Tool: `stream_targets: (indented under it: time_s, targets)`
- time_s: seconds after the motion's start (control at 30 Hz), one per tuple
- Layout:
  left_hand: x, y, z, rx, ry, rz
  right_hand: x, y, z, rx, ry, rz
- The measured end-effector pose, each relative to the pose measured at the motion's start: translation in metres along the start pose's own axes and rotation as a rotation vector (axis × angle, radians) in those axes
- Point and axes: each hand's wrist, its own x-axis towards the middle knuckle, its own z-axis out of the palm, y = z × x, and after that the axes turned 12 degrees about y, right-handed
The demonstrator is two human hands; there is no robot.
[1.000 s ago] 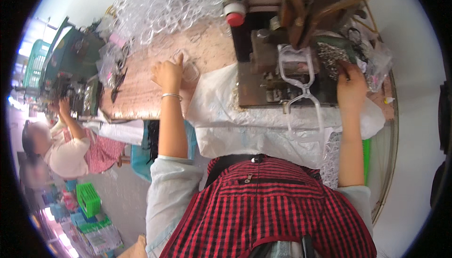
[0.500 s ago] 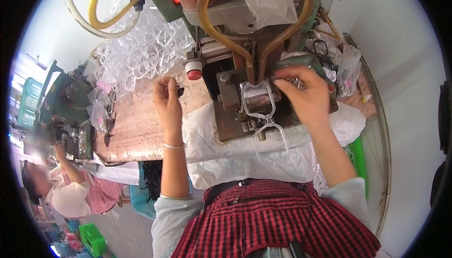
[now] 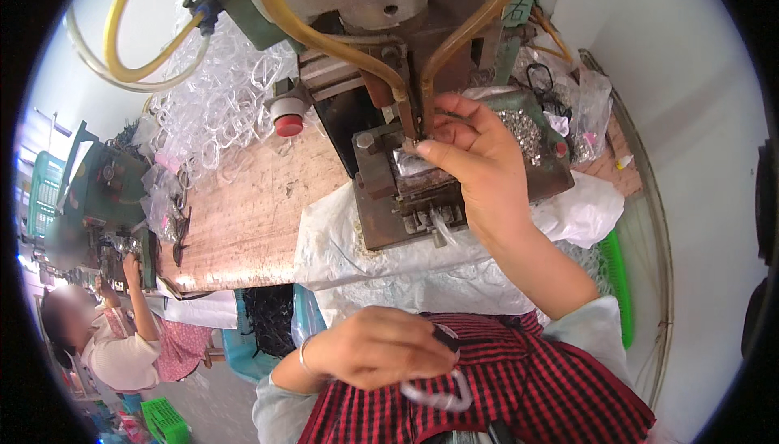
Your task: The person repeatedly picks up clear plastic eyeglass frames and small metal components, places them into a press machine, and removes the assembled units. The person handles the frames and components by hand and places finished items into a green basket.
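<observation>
My left hand (image 3: 377, 348) is closed in front of the apron, slightly blurred. A clear plastic eyeglass frame (image 3: 442, 398) hangs from its fingers, one rim showing below them and the rest hidden by the hand. A small black piece (image 3: 445, 337) shows at the fingertips; its kind is unclear. My right hand (image 3: 487, 164) is at the bench machine (image 3: 377, 188), thumb and fingers pinched together just under the tips of two amber hoses (image 3: 406, 103). Whatever lies between those fingers is too small to make out. A clear strip (image 3: 445, 229) sits at the front of the fixture.
A heap of clear frames (image 3: 219, 95) covers the back left of the wooden table (image 3: 235, 233). Small metal parts (image 3: 523, 134) lie in a tray beyond my right hand. A red button (image 3: 288, 124) juts out left of the machine. Another person (image 3: 122, 347) works at far left.
The clear eyeglass frame has left the fixture and is now in my left hand, which came down toward my apron. My right hand moved left to the hose tips. The view has shifted slightly.
</observation>
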Motion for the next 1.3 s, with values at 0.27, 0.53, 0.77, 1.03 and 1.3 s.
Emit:
stream_targets:
  time_s: [0.27, 0.53, 0.77, 1.03, 1.3]
  targets:
    - [0.029, 0.001, -0.025, 0.296, 1.095, 0.226, -0.002, 0.02, -0.016, -0.37, 0.075, -0.38]
    - [0.072, -0.017, -0.068, 0.316, 1.203, 0.34, -0.001, 0.018, -0.005, -0.094, 0.067, -0.295]
    - [0.053, -0.015, -0.073, 0.556, 1.02, 0.26, -0.009, -0.019, 0.0, -0.063, 0.044, 0.022]
    - [0.04, -0.029, -0.051, 0.245, 1.062, 0.277, 0.002, 0.01, -0.006, -0.216, 0.094, -0.191]
    - [0.073, -0.014, -0.077, 0.411, 1.051, 0.339, 0.011, -0.01, -0.011, -0.297, 0.003, -0.049]
